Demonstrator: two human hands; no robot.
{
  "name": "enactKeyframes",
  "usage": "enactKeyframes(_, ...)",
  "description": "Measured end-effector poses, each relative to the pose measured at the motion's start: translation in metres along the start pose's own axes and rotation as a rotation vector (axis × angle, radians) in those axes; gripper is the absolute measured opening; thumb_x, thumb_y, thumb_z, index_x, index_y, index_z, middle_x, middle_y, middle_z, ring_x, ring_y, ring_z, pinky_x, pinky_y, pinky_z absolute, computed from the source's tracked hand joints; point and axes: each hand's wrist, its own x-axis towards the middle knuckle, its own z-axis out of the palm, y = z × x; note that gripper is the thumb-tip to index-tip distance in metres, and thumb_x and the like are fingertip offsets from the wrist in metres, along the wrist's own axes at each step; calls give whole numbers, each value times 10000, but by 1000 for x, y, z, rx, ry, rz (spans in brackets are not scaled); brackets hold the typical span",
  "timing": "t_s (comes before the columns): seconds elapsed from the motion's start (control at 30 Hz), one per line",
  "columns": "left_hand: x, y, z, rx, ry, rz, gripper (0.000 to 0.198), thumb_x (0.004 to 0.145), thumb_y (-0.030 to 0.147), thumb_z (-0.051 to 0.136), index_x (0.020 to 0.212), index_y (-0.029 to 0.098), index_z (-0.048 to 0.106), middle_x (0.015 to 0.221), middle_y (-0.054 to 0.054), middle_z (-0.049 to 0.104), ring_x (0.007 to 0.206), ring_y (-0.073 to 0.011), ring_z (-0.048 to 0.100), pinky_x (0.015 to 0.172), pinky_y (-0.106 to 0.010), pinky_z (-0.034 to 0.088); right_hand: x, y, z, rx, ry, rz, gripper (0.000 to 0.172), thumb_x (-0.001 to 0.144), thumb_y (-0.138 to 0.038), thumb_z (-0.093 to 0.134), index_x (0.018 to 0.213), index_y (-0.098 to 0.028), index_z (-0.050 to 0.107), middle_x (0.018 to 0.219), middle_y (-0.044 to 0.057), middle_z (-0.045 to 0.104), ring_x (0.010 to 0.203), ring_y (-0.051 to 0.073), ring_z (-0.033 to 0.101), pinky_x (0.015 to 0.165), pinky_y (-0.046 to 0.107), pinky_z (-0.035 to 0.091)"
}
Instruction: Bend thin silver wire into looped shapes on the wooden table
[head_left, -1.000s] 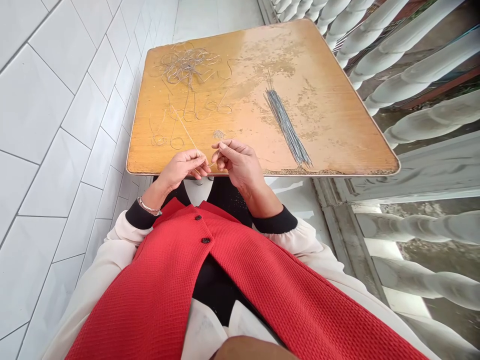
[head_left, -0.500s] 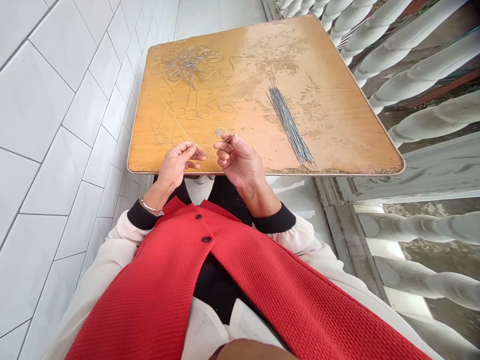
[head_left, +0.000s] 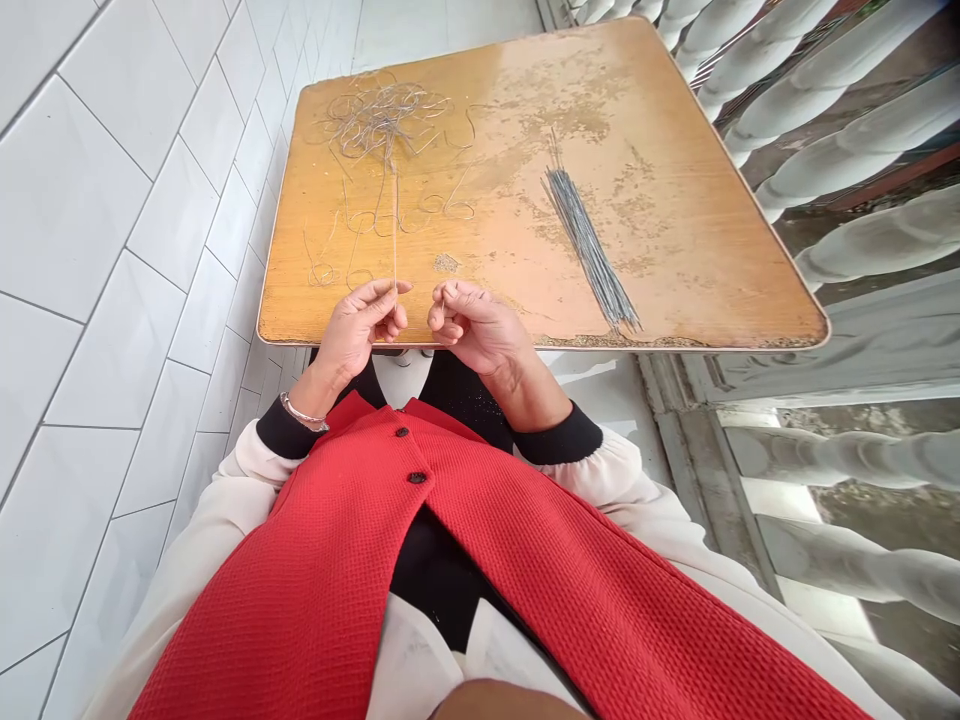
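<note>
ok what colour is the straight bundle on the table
The bundle of thin strands is silvery grey, clearest in the head view.

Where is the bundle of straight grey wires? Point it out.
In the head view, the bundle lies on the right half of the wooden tabletop, right of the person's right hand, its lower end near the front edge.

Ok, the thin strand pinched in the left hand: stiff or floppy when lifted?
Likely springy, not limp: the strand runs straight from the left hand. Still probably easy to bend, as similar strands nearby lie in loops. Apt to snag on the tangle it reaches.
</note>
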Motion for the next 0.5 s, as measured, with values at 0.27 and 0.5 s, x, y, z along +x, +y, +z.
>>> enactKeyframes(0.27, 1, 4, -1, -58, 24, -60, 185, 967, 333, 658, 838, 203, 680, 563, 55, 566, 468, -40, 491, 492, -172, 395, 4, 10, -1, 47, -86, 23, 388, 791, -585, 757, 770, -237, 586, 599, -73, 459, 478, 67, 279, 458, 218, 260)
enactKeyframes(0.5, 3, 4, -6, -51, -94, -53, 239, 961, 324, 646, 770, 188, 695, 511, 41, 550, 437, -53, 466, 451, -190, 353, 1, 6, 6, 0, -180, 48, 457, 735, -602, 779, 691, -237, 509, 500, -108, 330, 401, 42, 197, 383, 199, 176)
